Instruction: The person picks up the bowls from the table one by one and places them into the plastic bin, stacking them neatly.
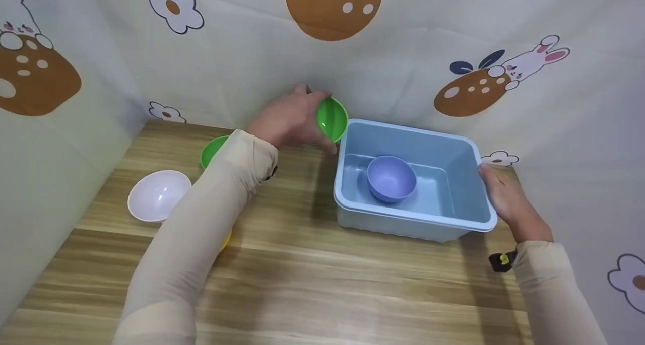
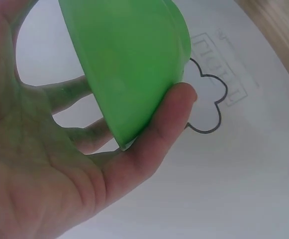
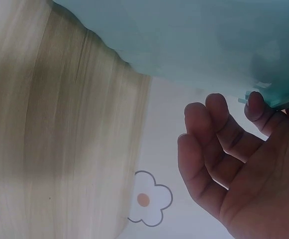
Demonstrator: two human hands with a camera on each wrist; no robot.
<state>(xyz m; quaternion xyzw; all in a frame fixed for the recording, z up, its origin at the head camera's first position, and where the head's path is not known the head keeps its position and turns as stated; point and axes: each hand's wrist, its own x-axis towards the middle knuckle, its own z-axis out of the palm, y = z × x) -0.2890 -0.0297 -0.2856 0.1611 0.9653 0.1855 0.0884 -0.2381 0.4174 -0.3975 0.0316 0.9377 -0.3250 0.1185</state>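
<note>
Hands: left [image 1: 289,118] grips glossy green bowl [image 1: 332,118], tilted.

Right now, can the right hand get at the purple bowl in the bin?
Probably yes. The right hand rests on the bin's right rim, the bin is open on top, and nothing covers the purple bowl.

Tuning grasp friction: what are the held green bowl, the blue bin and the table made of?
Green bowl: likely plastic, smooth, soft sheen, uniform colour. Blue bin: looks like moulded plastic, rolled rim, satin. Table: wood-grain surface, matte; solid wood or laminate can't be told.
</note>
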